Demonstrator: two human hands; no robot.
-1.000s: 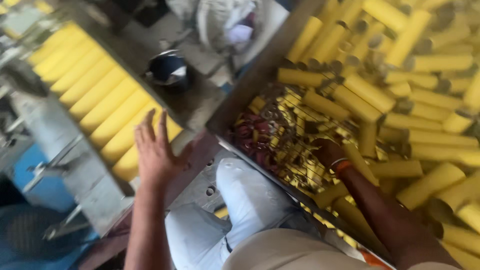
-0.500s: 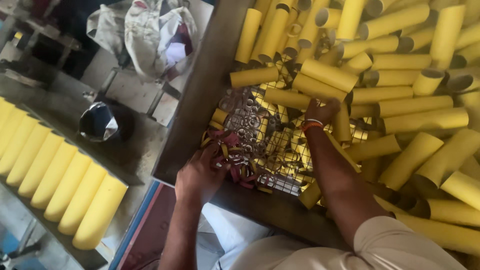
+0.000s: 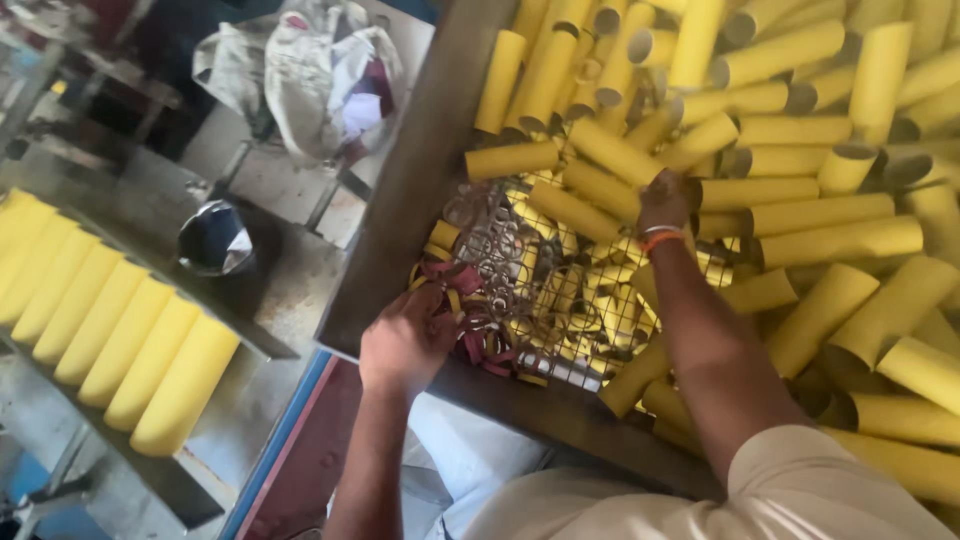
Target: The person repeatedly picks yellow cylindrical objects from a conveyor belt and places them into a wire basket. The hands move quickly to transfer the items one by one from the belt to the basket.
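Left hand (image 3: 405, 340) curls, fingers narrow, on red bands (image 3: 470, 340) at the bin's (image 3: 400, 220) seven o'clock corner. Right hand (image 3: 665, 200) reaches among yellow tubes (image 3: 600, 150) at twelve; grip probably closed, cannot tell.

i count seven yellow cylinders (image 3: 120, 330) in the left row, one dark bowl (image 3: 215, 240), two hands.

We see heaped yellow cardboard tubes (image 3: 800, 215) crowding the bin's right side; only the wire mesh patch (image 3: 560, 300) near its dark metal wall (image 3: 420, 180) lies open.
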